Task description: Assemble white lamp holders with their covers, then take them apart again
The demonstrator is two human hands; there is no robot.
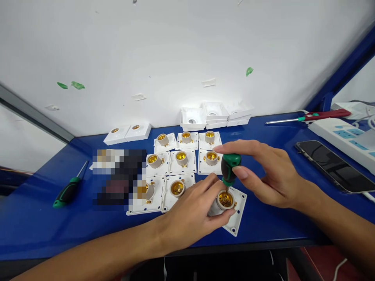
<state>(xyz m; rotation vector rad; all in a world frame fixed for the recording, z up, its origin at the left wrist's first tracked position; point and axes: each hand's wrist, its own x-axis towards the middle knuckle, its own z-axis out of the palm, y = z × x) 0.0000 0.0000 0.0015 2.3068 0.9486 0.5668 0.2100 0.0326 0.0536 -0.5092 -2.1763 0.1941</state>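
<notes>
A screwdriver (231,168) stands in the lamp socket (225,200)

The lamp socket sits on its square plate (237,219) near the table (278,224) edge; the left hand (191,212) has its grip curled closed about it; the right hand's (271,175) grip is loosely closed round the screwdriver's handle; I'd judge a screw is being turned, which calls for an upright shaft and a steady plate; beyond stand similar sockets (181,158), then white covers (193,125).

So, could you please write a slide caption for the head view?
Left hand gripping a lamp socket on its white plate, right hand on a green-black screwdriver reaching into it.
</notes>
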